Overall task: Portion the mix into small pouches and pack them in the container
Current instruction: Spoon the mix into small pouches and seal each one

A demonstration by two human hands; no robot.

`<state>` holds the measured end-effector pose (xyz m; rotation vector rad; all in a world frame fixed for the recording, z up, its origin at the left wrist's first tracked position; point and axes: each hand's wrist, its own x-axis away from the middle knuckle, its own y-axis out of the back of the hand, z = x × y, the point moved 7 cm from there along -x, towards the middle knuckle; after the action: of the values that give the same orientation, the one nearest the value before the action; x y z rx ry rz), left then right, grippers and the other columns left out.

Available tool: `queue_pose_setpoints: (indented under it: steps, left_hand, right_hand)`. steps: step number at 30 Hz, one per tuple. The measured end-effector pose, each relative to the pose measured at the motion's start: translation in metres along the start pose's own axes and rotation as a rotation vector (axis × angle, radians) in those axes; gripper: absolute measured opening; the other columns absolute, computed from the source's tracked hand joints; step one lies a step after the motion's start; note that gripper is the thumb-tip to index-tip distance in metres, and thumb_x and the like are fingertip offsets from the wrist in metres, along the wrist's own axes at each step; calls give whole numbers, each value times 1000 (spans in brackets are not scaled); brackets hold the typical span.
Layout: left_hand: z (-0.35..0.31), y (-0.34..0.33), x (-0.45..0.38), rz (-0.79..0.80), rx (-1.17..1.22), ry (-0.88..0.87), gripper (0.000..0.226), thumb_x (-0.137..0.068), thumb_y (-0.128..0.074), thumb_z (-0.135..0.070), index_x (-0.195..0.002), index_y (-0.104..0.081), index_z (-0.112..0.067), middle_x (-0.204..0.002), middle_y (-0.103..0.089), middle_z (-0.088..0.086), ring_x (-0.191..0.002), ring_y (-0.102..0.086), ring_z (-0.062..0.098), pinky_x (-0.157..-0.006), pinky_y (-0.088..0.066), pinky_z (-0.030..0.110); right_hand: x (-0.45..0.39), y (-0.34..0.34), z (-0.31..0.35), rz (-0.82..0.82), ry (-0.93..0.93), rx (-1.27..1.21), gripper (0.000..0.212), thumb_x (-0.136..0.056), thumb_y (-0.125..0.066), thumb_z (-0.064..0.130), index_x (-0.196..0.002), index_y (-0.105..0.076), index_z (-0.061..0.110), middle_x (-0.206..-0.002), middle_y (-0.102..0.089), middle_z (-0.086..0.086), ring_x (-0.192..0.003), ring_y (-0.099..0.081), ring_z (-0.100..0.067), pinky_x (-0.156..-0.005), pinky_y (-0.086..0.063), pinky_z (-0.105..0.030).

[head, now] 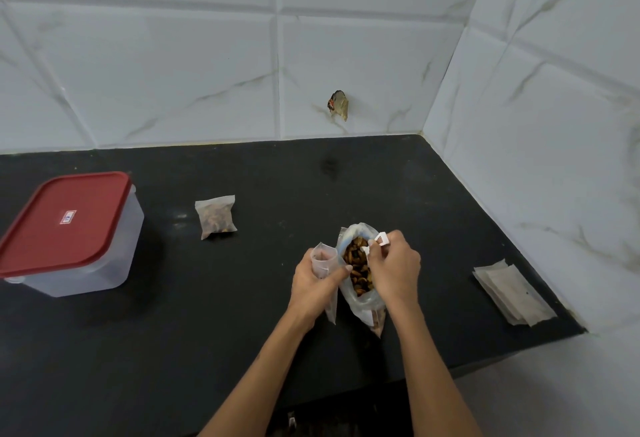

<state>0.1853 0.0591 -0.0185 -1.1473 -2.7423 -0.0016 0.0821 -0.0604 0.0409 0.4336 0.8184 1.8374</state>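
We have one filled pouch (215, 216) lying on the bench (398, 190) at ten o'clock. Our left hand (313, 284) grips an open pouch (323, 258), our right hand (393, 267) holds a white scoop (378, 241) in the mix bag (358, 270). The container (72, 232) remains lidded; spare pouches (512, 293) wait at three o'clock.

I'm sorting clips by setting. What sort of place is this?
Most likely a home kitchen: a dark stone countertop set in a corner of marble-look wall tiles, with a red-lidded food container and an open bag of snack mix.

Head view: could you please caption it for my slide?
Left hand holds an open pouch while right hand scoops mix.
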Motion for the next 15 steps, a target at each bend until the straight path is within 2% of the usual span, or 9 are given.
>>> queue_pose_setpoints:
  steps: [2, 5, 8, 11, 13, 15]
  left_hand:
    - [1, 0, 0, 10, 10, 11, 36, -69, -75, -30, -97, -61, -10, -102, -68, 11, -96, -68, 24, -83, -58, 44]
    - [2, 1, 0, 13, 4, 26, 34, -70, -75, -30, -96, -61, -13, -101, -68, 12, -95, -69, 24, -84, -57, 49]
    - [-1, 1, 0, 30, -29, 17, 34, -69, -75, -31, -96, -62, -13, -101, -67, 12, -95, -68, 25, -84, -57, 49]
    - [-4, 1, 1, 23, -92, 5, 37, -65, -74, -35, -94, -62, -17, -99, -66, 6, -94, -67, 21, -83, -57, 48]
    - [-4, 2, 2, 5, -117, 3, 35, -65, -73, -33, -95, -61, -20, -98, -65, 1, -93, -66, 17, -82, -57, 46]
    - [-5, 3, 4, -14, -128, 9, 33, -66, -71, -30, -96, -60, -22, -97, -65, -1, -92, -66, 15, -82, -57, 44]
  right_hand:
    - [-6, -4, -8, 40, -71, -19, 8, -93, -56, 18, -90, -54, 10, -81, -60, 1, -75, -59, -12, -68, -49, -27]
    - [-10, -10, -30, 75, -291, -224, 9, -90, -61, 17, -89, -60, 8, -80, -70, -8, -74, -70, -19, -72, -60, -39]
    - [-2, -16, -39, 63, -475, -474, 7, -92, -59, 10, -94, -59, 3, -76, -71, -12, -65, -72, -17, -68, -61, -33]
    - [6, -21, -41, 45, -614, -704, 9, -93, -58, 5, -99, -59, -1, -81, -70, -19, -66, -71, -19, -56, -58, -23]
    - [8, -23, -42, 72, -691, -809, 14, -92, -58, 1, -102, -58, -8, -81, -68, -23, -68, -70, -23, -59, -58, -26]
    - [7, -22, -42, 101, -738, -855, 16, -92, -56, -2, -106, -53, -9, -80, -66, -25, -69, -69, -26, -70, -56, -31]
